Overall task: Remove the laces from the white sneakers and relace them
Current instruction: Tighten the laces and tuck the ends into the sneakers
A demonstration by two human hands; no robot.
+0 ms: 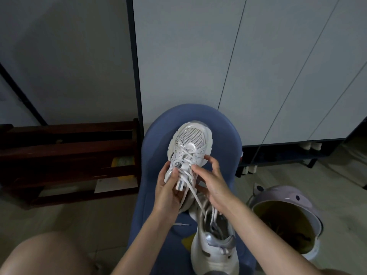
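A white sneaker [189, 140] lies toe-away on a blue seat [156, 133], its white lace [195, 193] partly threaded, with loose ends trailing toward me. My left hand [168, 187] grips the sneaker's left side, thumb pressed near the eyelets. My right hand [211, 179] pinches the lace at the right eyelets between thumb and fingers. The second white sneaker [215, 243] stands nearer to me on the seat, heel toward me, with its lace loose inside.
A dark wooden rack [67, 161] stands on the floor at the left. A lilac helmet [288, 217] lies open side up at the right. White cabinet doors [258, 66] rise behind the seat. My bare knee [45, 255] shows at the bottom left.
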